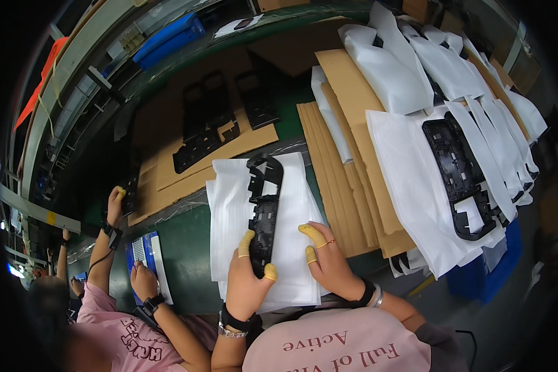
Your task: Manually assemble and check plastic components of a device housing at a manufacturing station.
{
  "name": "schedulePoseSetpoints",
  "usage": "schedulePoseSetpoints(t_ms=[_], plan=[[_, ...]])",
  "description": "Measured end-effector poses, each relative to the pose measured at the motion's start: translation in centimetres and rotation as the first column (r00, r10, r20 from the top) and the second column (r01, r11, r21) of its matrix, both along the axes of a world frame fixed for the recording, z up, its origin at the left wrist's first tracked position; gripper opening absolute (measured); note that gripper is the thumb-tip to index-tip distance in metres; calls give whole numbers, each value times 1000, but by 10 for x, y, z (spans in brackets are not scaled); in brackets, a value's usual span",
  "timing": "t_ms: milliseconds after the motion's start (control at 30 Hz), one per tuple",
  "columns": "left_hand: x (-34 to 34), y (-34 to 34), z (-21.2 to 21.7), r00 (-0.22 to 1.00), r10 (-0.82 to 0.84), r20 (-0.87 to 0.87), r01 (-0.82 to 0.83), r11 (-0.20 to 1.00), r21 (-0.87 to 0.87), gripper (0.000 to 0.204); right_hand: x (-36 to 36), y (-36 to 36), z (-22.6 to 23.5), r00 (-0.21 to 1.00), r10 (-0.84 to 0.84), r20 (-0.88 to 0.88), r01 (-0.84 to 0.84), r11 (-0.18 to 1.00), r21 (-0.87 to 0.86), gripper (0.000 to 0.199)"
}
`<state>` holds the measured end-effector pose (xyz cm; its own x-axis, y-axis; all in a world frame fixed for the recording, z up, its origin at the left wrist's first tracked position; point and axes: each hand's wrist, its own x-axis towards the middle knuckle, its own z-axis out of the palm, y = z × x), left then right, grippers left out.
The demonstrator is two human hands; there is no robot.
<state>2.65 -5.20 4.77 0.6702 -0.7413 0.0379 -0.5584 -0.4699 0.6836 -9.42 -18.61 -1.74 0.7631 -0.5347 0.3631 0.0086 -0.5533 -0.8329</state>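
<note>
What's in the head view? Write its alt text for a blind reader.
A person's left hand grips a long black part over white sheets, with the right hand open near their right edge. At right, another black part lies on a layered stack; at left is a co-worker in pink.

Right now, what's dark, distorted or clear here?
Head view: fisheye bends the grey beam, and the corners go black; head view: black plastic frames beyond the white sheets sink into shadow; head view: the black plastic panel in the left hand shows fairly clearly.
</note>
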Motion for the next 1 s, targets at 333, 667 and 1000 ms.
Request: schedulePoseSetpoints(t_ms=[333, 667, 1000], plan=[[47, 48, -47, 609, -150, -779, -332, 844, -421, 75, 5, 3, -6, 1000, -15, 12, 14, 999, 45, 33], [9, 39, -22, 894, -82, -441, -100, 922, -374, 61, 10, 4, 4, 977, -20, -213, -47, 952, -303, 41], [7, 26, -11, 967, 0, -255, -32, 992, -121, 61, 11, 6, 3, 991, -2, -133, 0, 1000, -16, 41]])
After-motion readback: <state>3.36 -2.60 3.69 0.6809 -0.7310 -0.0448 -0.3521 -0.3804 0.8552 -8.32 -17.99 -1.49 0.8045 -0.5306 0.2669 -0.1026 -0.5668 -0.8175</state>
